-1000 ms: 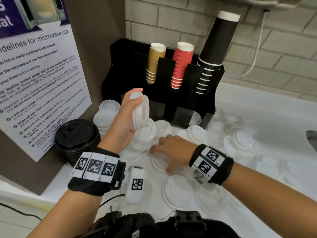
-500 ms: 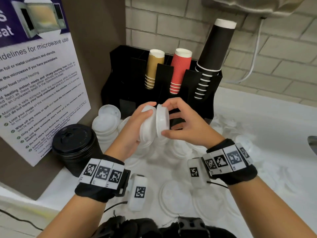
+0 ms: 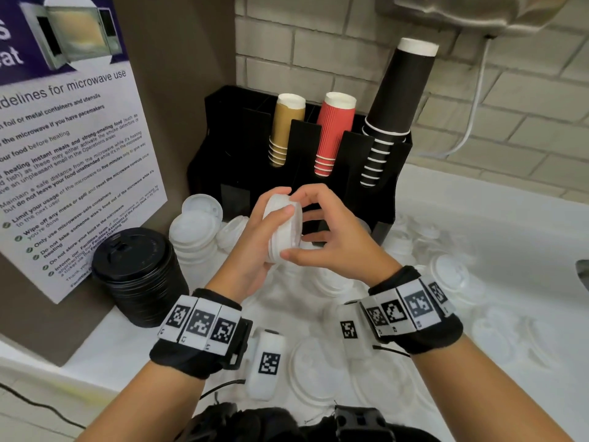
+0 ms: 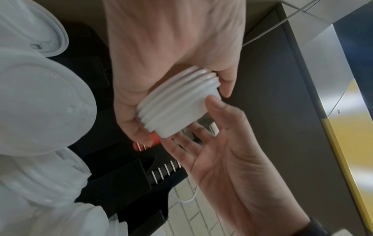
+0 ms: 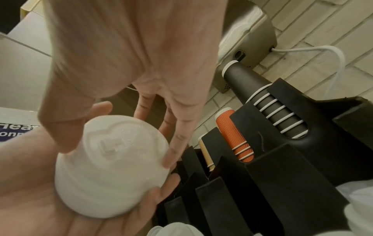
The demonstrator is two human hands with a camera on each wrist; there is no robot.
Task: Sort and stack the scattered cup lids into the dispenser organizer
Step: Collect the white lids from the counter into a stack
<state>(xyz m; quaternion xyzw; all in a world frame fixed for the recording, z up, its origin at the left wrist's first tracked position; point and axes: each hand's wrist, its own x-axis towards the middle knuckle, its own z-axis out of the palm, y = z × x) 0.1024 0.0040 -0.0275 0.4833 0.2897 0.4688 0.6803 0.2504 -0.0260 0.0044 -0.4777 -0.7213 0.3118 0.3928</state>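
Both hands meet at the centre of our head view, and we have a small nested stack of white lids (image 3: 283,228) caught between them, held on edge in the air in front of the organizer. Our left hand (image 3: 255,250) wraps it from the 9 o'clock side, thumb across the stack's side and fingers curled behind. Our right hand (image 3: 328,237) comes in from 3 o'clock, thumb under the rim and fingertips (image 5: 167,161) pinching the top lid's edge; in the left wrist view we count several ridged rims (image 4: 177,102) pressed together.

Now biggest to smallest around them. We see the white worktop (image 3: 478,231) spreading to 3 o'clock. At 9 o'clock a microwave poster (image 3: 70,148) leans on the wall. At 12 o'clock stands the black dispenser organizer (image 3: 357,154), with a black cup stack (image 3: 398,100), a red cup stack (image 3: 334,132) and a tan cup stack (image 3: 283,126) in its slots. At 8 o'clock sits a black lid stack (image 3: 137,272), and just beside it a white lid pile (image 3: 194,231). Loose white lids (image 3: 449,275) lie scattered from 6 to 3 o'clock.
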